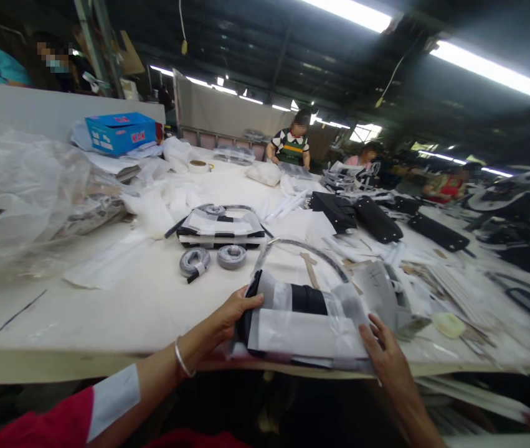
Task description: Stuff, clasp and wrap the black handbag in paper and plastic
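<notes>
A black handbag [309, 300], partly covered with white paper and clear plastic wrap, lies at the table's front edge. Its wrapped handle [311, 246] arches up behind it. My left hand [234, 314] grips the bag's left end, thumb on top. At the right end, my right hand [381, 339] holds the wrapped side with curled fingers. Just beyond, a similar wrapped bag [222, 227] rests on the table, with two rolled, wrapped straps [194, 262] in front of it.
A white table [119, 317] stretches ahead. Plastic bags [17, 193] and a blue box [119, 132] stand at left. Black bag pieces [377, 219], paper scraps and a tape dispenser [388, 295] lie at right. A person [290, 146] works across the table.
</notes>
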`<state>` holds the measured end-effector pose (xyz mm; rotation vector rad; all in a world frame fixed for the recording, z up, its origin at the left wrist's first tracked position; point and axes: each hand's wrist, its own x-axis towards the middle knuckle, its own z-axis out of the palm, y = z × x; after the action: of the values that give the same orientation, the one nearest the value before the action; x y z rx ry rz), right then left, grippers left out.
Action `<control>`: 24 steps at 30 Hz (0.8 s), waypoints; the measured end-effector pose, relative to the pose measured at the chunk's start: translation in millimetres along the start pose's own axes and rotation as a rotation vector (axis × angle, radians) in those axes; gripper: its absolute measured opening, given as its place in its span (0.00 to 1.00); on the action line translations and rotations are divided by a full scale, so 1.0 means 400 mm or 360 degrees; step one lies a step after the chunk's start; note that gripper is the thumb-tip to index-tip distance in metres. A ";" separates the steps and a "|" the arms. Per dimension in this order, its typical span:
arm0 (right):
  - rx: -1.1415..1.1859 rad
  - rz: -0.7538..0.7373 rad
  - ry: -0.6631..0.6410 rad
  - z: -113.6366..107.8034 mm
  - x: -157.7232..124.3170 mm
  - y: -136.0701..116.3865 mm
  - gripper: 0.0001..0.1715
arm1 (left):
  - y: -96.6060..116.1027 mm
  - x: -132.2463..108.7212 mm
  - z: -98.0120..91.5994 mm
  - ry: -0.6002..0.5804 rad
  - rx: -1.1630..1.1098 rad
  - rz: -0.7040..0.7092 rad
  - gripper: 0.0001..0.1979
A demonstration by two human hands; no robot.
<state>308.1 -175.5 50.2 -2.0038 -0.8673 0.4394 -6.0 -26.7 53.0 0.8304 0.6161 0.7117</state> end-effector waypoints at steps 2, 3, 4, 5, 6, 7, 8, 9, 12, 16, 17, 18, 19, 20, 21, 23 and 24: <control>0.0018 -0.0020 0.0064 0.004 -0.015 -0.009 0.49 | -0.002 -0.008 -0.005 -0.0009 0.0029 0.0074 0.31; 0.0018 -0.0031 0.0083 0.007 -0.020 -0.010 0.49 | -0.002 -0.011 -0.007 0.0004 0.0043 0.0089 0.32; 0.0012 -0.0037 0.0094 0.010 -0.021 -0.009 0.48 | -0.002 -0.011 -0.009 0.0024 0.0061 0.0089 0.32; -0.0003 -0.0031 0.0089 0.013 -0.019 -0.005 0.48 | -0.001 -0.010 -0.013 0.0039 0.0083 0.0072 0.33; -0.0021 -0.0014 0.0070 0.015 -0.013 0.001 0.47 | -0.001 -0.007 -0.018 0.0047 0.0114 0.0043 0.32; -0.0038 0.0013 0.0047 0.016 -0.004 0.007 0.48 | -0.001 -0.002 -0.025 0.0049 0.0156 0.0006 0.32; -0.0058 0.0044 0.0023 0.017 0.007 0.015 0.48 | -0.001 0.003 -0.032 0.0050 0.0207 -0.0030 0.31; -0.0083 0.0072 -0.0003 0.017 0.017 0.021 0.47 | 0.000 0.008 -0.039 0.0057 0.0264 -0.0058 0.31; -0.0137 0.0088 -0.0042 0.014 0.037 0.031 0.44 | 0.008 0.024 -0.049 0.0095 0.0440 -0.0092 0.28; -0.0124 0.0054 -0.0068 0.009 0.028 0.024 0.41 | 0.035 0.052 -0.032 0.0032 0.0619 -0.0173 0.31; -0.0120 0.0052 -0.0071 0.008 0.024 0.022 0.40 | 0.044 0.061 -0.026 0.0026 0.0682 -0.0182 0.32; -0.0122 0.0054 -0.0079 0.008 0.022 0.021 0.40 | 0.055 0.071 -0.023 0.0029 0.0776 -0.0175 0.33; -0.0129 0.0056 -0.0085 0.007 0.022 0.021 0.40 | 0.065 0.081 -0.022 0.0040 0.0907 -0.0147 0.34; -0.0140 0.0060 -0.0095 0.005 0.022 0.021 0.40 | 0.075 0.091 -0.024 0.0056 0.1077 -0.0111 0.33; -0.0151 0.0065 -0.0115 0.002 0.023 0.022 0.40 | 0.084 0.102 -0.028 0.0076 0.1277 -0.0074 0.33; -0.0145 0.0070 -0.0176 -0.005 0.025 0.020 0.38 | 0.097 0.122 -0.043 0.0139 0.1712 0.0027 0.33; -0.0127 0.0067 -0.0203 -0.011 0.025 0.016 0.37 | 0.100 0.130 -0.052 0.0184 0.1907 0.0103 0.33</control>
<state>320.2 -173.1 47.4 -2.0880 -0.9349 0.5696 -1.7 41.1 63.9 1.9204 1.1452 0.3948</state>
